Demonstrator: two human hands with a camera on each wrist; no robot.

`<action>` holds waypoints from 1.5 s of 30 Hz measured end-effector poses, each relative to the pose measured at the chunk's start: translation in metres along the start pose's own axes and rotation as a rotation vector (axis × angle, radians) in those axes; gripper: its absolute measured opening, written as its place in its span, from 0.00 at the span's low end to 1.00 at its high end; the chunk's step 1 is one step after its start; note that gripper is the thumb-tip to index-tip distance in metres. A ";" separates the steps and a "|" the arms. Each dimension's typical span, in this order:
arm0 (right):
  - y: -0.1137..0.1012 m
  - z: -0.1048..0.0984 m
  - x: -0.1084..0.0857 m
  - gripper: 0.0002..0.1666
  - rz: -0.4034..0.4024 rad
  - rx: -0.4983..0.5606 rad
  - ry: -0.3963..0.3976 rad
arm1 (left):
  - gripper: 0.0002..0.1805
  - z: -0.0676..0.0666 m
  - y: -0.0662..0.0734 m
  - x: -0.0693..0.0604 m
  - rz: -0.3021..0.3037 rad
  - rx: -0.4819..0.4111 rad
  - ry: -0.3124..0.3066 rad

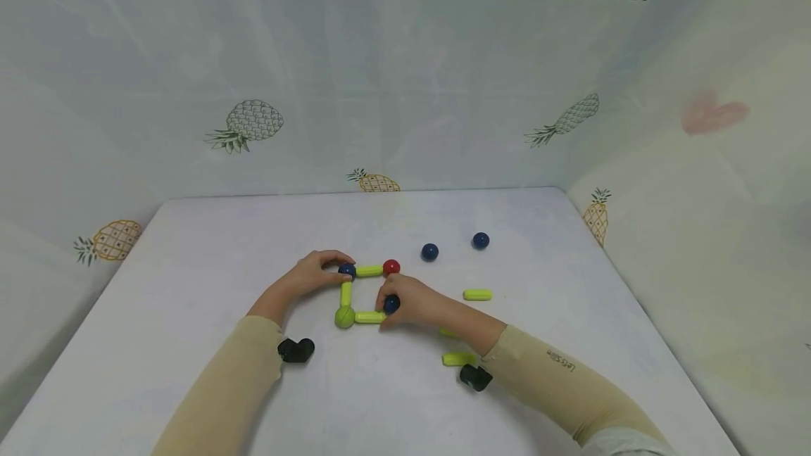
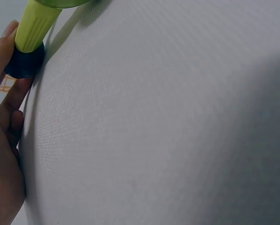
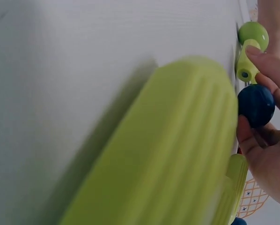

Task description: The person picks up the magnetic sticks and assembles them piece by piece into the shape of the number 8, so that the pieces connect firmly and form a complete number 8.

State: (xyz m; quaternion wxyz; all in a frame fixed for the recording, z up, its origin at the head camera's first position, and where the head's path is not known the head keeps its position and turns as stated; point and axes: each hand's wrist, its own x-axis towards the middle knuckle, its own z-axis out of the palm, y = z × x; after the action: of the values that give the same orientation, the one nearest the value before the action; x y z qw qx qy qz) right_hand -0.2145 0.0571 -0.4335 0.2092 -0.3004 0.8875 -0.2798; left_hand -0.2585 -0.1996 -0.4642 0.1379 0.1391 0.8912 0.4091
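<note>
On the white table lies a partly square frame of yellow-green rods and balls. My left hand point(image 1: 312, 274) pinches the blue ball point(image 1: 347, 271) at its far left corner. One rod point(image 1: 369, 271) runs from there to a red ball point(image 1: 391, 267); another rod point(image 1: 346, 293) comes down to a green ball point(image 1: 345, 317). From the green ball a third rod point(image 1: 370, 317) points right. Beside that rod's free end, my right hand point(image 1: 415, 301) holds a second blue ball point(image 3: 256, 106) between thumb and fingers. Whether ball and rod touch is hard to tell.
Two loose blue balls, one nearer point(image 1: 429, 252) and one farther right point(image 1: 481, 241), lie beyond my right hand. Loose rods lie at the right, including one point(image 1: 478, 295) by itself and one point(image 1: 459, 359) near my right wrist camera point(image 1: 475, 377). A patterned curtain hangs behind.
</note>
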 end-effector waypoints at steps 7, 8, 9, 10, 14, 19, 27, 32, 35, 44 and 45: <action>-0.001 0.002 0.002 0.14 0.011 -0.041 -0.005 | 0.20 0.001 0.001 0.000 -0.006 -0.001 0.005; -0.001 0.002 0.002 0.14 0.011 -0.043 -0.004 | 0.20 0.001 0.001 0.000 -0.008 -0.001 0.006; -0.001 0.002 0.003 0.14 0.011 -0.043 -0.005 | 0.20 0.001 0.000 0.000 -0.008 -0.001 0.007; -0.001 0.002 0.003 0.14 0.009 -0.045 -0.004 | 0.20 0.002 0.000 0.001 -0.007 -0.002 0.008; 0.001 0.003 0.003 0.13 0.015 -0.028 -0.002 | 0.21 0.002 -0.001 0.002 -0.017 -0.004 0.008; 0.002 0.003 0.002 0.13 0.040 0.004 0.005 | 0.21 0.003 -0.001 0.002 -0.028 -0.003 0.007; 0.002 0.002 -0.001 0.12 0.056 0.027 0.013 | 0.21 0.003 -0.001 0.002 -0.033 -0.012 0.004; 0.002 0.002 -0.002 0.12 0.059 0.040 0.023 | 0.22 0.003 -0.001 0.002 -0.033 -0.014 0.003; 0.002 0.002 -0.003 0.12 0.059 0.047 0.027 | 0.21 0.003 -0.002 0.002 -0.026 -0.012 0.001; 0.002 0.000 -0.005 0.11 0.049 0.078 0.041 | 0.21 0.002 -0.002 0.003 -0.021 0.003 0.005; 0.003 0.000 -0.005 0.11 0.049 0.078 0.041 | 0.21 0.002 -0.002 0.003 -0.019 0.005 0.005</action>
State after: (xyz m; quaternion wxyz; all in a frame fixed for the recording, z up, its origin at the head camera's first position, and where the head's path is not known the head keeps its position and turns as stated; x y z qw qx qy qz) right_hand -0.2119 0.0626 -0.4339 0.2092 -0.2645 0.8871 -0.3152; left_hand -0.2605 -0.1987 -0.4668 0.1394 0.1298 0.8938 0.4061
